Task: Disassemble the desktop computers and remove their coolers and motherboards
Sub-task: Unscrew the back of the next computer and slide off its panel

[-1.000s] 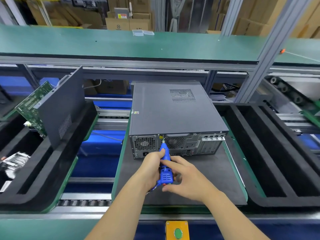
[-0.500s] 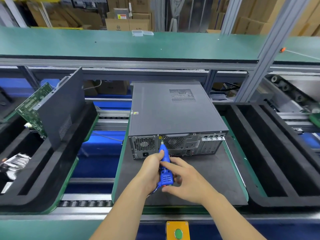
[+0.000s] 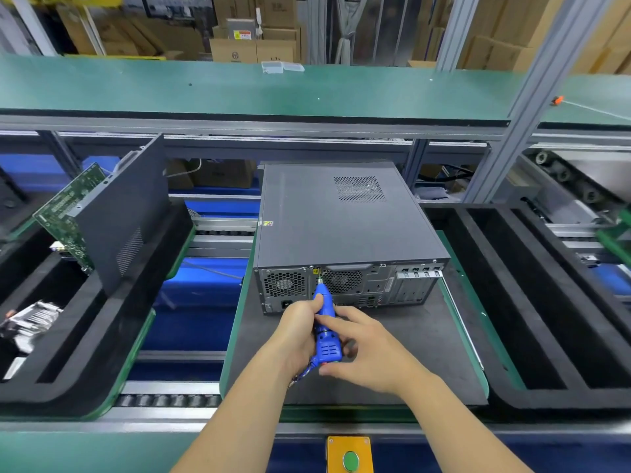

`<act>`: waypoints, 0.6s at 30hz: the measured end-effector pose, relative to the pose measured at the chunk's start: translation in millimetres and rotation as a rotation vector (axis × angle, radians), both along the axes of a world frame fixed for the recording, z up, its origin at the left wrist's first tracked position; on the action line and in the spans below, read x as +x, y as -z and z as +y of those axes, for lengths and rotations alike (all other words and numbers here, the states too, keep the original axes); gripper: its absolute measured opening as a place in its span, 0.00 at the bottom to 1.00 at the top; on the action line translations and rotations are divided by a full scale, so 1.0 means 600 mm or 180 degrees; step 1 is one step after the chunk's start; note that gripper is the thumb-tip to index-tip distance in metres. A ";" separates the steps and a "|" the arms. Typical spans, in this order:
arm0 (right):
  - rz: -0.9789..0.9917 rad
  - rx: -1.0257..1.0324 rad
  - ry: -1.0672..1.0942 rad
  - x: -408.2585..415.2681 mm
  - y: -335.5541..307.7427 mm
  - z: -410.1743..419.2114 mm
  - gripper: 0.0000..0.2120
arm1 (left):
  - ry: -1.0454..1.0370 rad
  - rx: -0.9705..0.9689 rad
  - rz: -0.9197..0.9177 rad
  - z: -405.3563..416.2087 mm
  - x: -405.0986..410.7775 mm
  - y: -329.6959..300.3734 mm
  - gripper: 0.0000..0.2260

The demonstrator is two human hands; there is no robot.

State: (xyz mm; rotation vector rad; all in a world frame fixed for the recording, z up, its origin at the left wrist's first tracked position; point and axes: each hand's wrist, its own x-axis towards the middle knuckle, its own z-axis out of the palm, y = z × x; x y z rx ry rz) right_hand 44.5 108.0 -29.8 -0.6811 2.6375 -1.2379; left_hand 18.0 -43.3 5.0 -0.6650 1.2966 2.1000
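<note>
A dark grey desktop computer [image 3: 341, 216] lies flat on a black pallet [image 3: 426, 353], its rear panel facing me. A blue electric screwdriver [image 3: 325, 322] points at the rear panel's top edge, its bit on a screw between the two fan grilles. My left hand [image 3: 295, 331] grips the screwdriver's body. My right hand [image 3: 368, 349] holds it from the right, index finger across the barrel and thumb at its base. In the black tray on the left [image 3: 85, 343] stand a removed side panel [image 3: 126, 213] and a green motherboard [image 3: 68, 213], with a metal cooler [image 3: 30, 319] lying low.
A black foam tray [image 3: 532, 302] with long slots sits to the right. A green shelf [image 3: 239, 87] spans the back, carried by an aluminium post [image 3: 512, 110]. A yellow box with a green button [image 3: 350, 455] is at the near edge. Conveyor rollers [image 3: 167, 401] run under the pallets.
Both hands and the screwdriver stay on the same screw; the view shifted only slightly.
</note>
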 end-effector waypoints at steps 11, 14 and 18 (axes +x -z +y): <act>0.0133 -0.0078 -0.0134 -0.001 0.007 -0.019 0.37 | -0.0173 -0.0004 0.0031 -0.014 0.010 0.002 0.16; 0.0170 -0.0045 -0.0138 -0.001 0.009 -0.017 0.37 | -0.0174 0.0023 0.0011 -0.014 0.011 0.004 0.15; 0.0191 -0.0011 -0.0133 -0.001 0.010 -0.013 0.37 | -0.0153 0.0039 0.0029 -0.011 0.010 0.008 0.15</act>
